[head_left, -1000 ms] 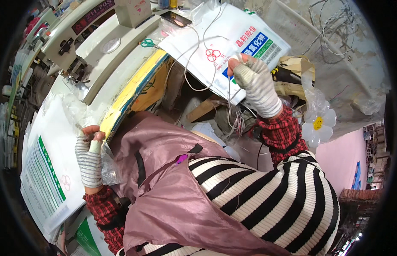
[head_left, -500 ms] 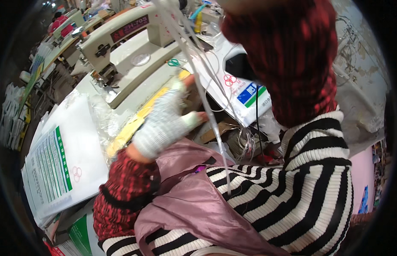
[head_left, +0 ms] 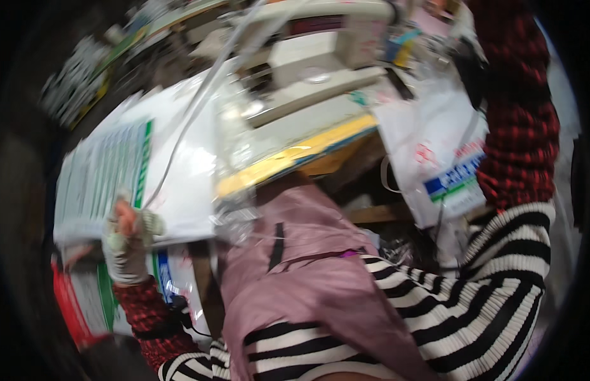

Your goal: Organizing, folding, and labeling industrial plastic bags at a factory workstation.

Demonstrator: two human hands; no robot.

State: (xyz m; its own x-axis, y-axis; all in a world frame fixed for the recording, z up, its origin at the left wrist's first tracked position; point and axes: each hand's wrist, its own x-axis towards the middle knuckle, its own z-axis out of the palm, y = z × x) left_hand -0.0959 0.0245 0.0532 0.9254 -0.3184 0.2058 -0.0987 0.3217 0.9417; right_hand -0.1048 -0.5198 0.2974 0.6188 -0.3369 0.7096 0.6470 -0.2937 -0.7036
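Observation:
My left hand (head_left: 130,238), in a pale knitted glove with bare fingertips, is over the front edge of a stack of white printed bags (head_left: 184,159). Its fingers are curled, and a long translucent white strip (head_left: 208,82) runs down to them from above; blur softens the grip. My right arm, in a red and black sleeve cover (head_left: 520,120), reaches up past the top right edge, so the hand is out of sight. Beside that sleeve lies another white printed bag (head_left: 428,136).
A sewing machine (head_left: 307,98) stands on the table, whose front edge has yellow tape (head_left: 301,152). Green-handled scissors (head_left: 358,97) lie near its base. A mauve apron (head_left: 295,254) covers my lap. Crumpled clear plastic (head_left: 234,216) hangs at the table edge.
My left hand has moved left and down from before the sewing machine to the bag stack. The strip now slants leftward towards it. My view has shifted, and the right arm appears farther right.

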